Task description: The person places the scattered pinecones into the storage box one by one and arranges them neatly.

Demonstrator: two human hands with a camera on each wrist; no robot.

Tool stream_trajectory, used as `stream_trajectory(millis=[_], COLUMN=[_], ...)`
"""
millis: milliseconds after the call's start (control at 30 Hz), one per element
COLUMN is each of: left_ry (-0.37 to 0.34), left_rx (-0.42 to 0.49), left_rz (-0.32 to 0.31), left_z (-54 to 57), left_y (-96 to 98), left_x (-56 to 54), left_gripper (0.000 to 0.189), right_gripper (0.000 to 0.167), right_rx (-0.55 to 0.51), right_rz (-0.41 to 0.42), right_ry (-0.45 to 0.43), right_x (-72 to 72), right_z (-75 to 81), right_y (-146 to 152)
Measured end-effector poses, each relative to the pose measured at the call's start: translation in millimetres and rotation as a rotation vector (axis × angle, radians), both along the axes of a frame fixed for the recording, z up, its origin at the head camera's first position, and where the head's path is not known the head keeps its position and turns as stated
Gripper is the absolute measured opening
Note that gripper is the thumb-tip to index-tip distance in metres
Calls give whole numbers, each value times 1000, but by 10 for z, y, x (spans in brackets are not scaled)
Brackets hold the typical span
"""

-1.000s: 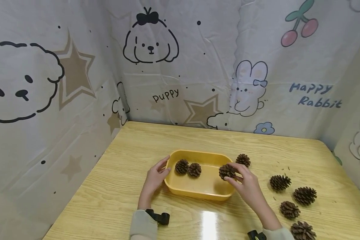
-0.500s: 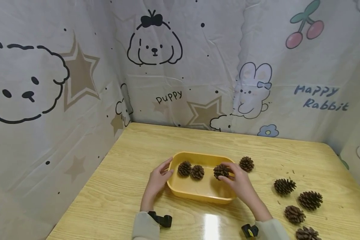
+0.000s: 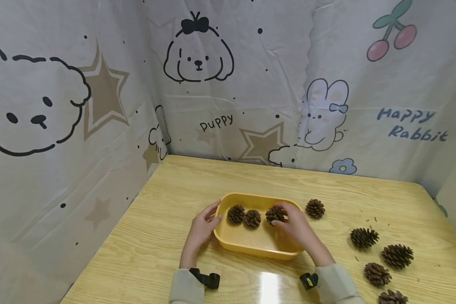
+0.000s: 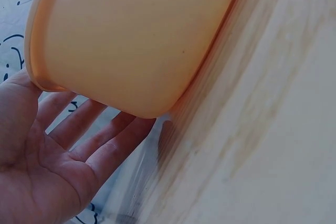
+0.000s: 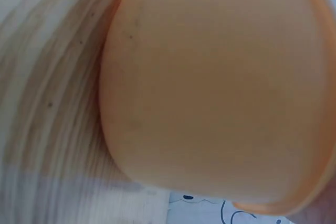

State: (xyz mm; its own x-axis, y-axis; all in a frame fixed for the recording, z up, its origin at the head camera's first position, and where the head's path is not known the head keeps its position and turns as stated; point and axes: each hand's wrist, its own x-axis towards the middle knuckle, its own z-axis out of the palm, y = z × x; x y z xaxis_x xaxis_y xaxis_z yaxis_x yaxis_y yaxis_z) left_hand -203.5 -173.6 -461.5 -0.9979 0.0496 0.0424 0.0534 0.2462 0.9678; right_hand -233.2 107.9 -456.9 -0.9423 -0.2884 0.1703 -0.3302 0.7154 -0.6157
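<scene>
My right hand (image 3: 297, 228) reaches over the right end of a yellow plastic bin (image 3: 256, 250) and holds a brown pine cone (image 3: 273, 215) low inside it, thumb in front and fingers behind. Two more pine cones, one (image 3: 236, 214) at the left and one (image 3: 252, 219) beside it, sit in the bin. At the bin's left end my left hand (image 3: 200, 229) grips the rim, its thumb over the edge and its fingers along the outer wall (image 4: 131, 45). The right wrist view is filled by the bin's outside (image 5: 220, 87); the held cone is hidden there.
Right of the bin, several pine cones lie on the wooden table (image 3: 167, 202): one (image 3: 315, 208) close to the bin, others (image 3: 364, 238) farther right. Small brown bits are scattered near them. A printed curtain (image 3: 220, 97) stands behind the table and along its left side.
My right hand has carried its pine cone left and down into the bin, closer to the two cones there. My left hand keeps its place on the bin. The head view has shifted slightly.
</scene>
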Motion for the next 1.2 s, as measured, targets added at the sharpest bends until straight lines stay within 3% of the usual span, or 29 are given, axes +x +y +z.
stream_trajectory(millis=[167,367,467,1200], left_ry=[-1,17,24,16], left_rx=[-11,-13,-19,2], left_rz=[7,30,31,36], left_z=[-53,-293,-356,-372], left_y=[-8,-26,-39,-49], left_x=[-32,-151,-180,-196], left_gripper=[49,49,49,49], right_gripper=[44,45,47,51], right_rx=[7,21,11,-9], right_rz=[27,38,41,61], right_ry=[6,-27,-60,-78], right_x=[-42,-56,-61,-123], right_z=[-49,-91,-96,-164], right_y=[-53,-88,-105,-177])
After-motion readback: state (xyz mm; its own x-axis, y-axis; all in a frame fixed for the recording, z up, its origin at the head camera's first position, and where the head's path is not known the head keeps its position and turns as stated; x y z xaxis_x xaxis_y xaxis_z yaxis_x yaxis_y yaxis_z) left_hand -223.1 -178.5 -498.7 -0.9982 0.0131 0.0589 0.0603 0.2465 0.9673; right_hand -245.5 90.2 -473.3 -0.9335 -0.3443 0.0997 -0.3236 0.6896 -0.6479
